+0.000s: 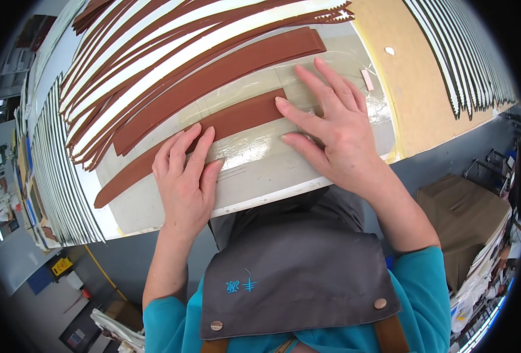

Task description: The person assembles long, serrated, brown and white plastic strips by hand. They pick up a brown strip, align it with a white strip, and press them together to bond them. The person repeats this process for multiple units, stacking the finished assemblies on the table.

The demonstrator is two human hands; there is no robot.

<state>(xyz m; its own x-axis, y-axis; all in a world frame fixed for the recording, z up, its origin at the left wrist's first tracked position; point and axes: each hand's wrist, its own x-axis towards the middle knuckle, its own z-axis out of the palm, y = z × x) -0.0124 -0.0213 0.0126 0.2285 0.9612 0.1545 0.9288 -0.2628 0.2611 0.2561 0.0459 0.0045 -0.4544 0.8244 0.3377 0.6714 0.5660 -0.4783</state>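
A brown leather strip (245, 115) lies curved across a grey work sheet (254, 170) in front of me, its left end rounded and its right end cut straight. On the middle of this strip rest the fingertips of my left hand (184, 179), stretched out, with the thumb off its near edge. My right hand (343, 129) has its fingers spread; the index fingertip touches the strip's straight end, and the thumb hovers over or rests on the sheet. Just beyond lies a stack of wider brown strips (225, 76), lined up along their length.
Thin brown strips with toothed ends (172, 70) lie on white sheeting at the back. Black-edged white strips hang at the left (66, 170) and right (460, 59). A small pink piece (367, 80) and a white piece (389, 51) sit right. The table's front edge (260, 203) is near me.
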